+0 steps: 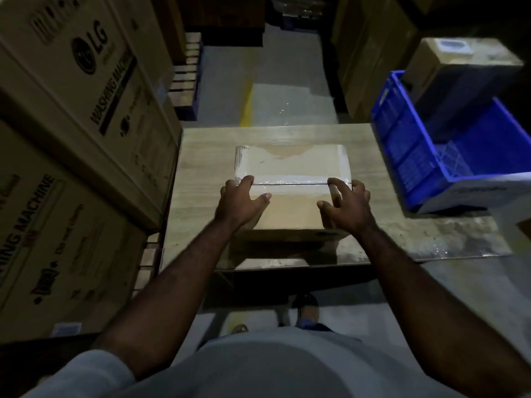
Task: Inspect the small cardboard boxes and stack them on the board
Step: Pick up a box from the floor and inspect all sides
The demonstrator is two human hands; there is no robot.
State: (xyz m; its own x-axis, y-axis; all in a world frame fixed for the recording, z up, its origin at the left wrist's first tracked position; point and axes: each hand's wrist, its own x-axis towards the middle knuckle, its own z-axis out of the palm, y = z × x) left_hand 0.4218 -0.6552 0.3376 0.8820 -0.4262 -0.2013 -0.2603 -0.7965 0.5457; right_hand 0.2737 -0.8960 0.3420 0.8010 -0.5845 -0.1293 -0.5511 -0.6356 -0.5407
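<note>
Head view showed, at left, tall cartons (86, 110) printed "LG" and "WASHING MACHINE". In the middle, one taped small cardboard box (290, 165) lay on the board (201, 156), the left grip (242, 202) and right grip (349, 205) each clasping a side of it. By that, stacking looked barely started; the blue crate (402, 139) at right held another box (448, 61).

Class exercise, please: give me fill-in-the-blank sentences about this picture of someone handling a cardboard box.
Beneath the cardboard box lies a wooden ____.
The left hand and the right hand both grip the ____.
The crate on the person's right is coloured ____.
The big cartons on the left read WASHING ____.
Missing words: board; box; blue; MACHINE.
</note>
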